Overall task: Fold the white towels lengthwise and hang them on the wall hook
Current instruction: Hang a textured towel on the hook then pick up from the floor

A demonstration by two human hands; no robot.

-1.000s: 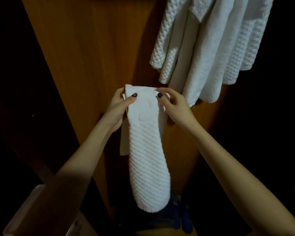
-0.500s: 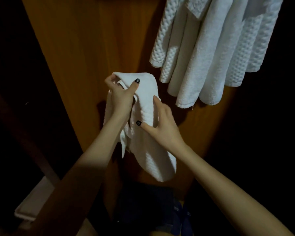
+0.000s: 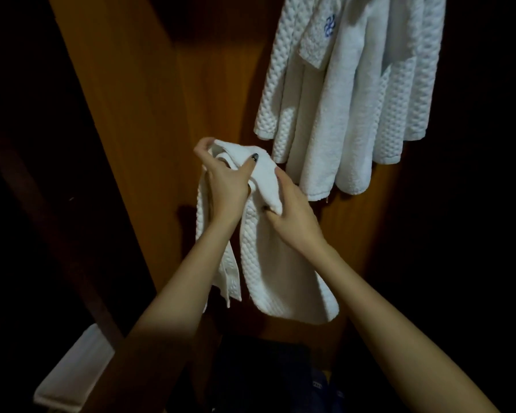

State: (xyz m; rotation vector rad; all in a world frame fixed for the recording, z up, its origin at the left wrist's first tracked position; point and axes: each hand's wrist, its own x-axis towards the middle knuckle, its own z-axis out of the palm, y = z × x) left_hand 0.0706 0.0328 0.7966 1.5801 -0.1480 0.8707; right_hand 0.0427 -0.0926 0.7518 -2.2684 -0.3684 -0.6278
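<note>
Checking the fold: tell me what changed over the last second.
The left hand lifted and bunched the towel top, doubling it over. The right hand slid down from the top corner to grip mid-towel. Both hands kept hold; the hung towels stayed put.

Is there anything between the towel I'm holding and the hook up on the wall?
The hook itself is out of view, above the frame. Between the held towel, gripped by the left hand and right hand, and that spot hang the other towels, already draped there against the wood panel. Nothing else visible intervenes.
</note>
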